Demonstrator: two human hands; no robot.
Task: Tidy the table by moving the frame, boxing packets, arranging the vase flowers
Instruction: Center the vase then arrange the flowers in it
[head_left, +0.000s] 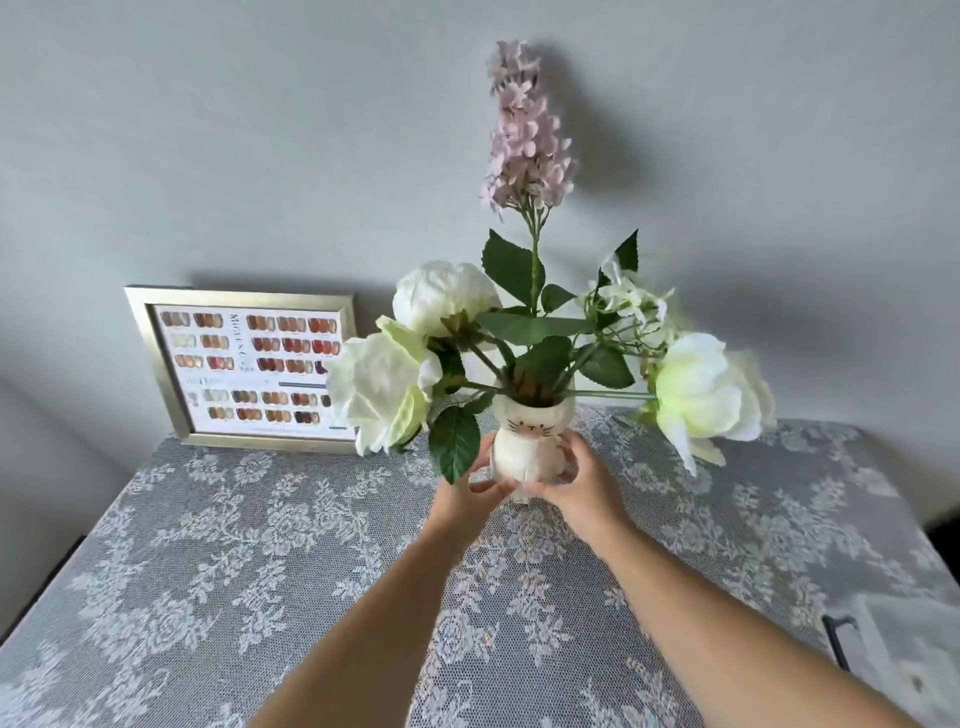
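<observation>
A small cream vase (525, 441) with a cat face stands on the lace-covered table (260, 545) near the far edge. It holds white roses (382, 387), another white bloom (706, 384) leaning right, and a tall lilac spike (524, 135). My left hand (475, 486) grips the vase's lower left side and my right hand (576, 475) wraps its lower right side. A silver picture frame (244, 364) with a colour chart leans against the wall at the back left. No packets or box show clearly.
The grey wall rises directly behind the table. At the right edge lies a pale object with a black handle (839, 639), partly cut off. The table's left edge drops off near the dark floor.
</observation>
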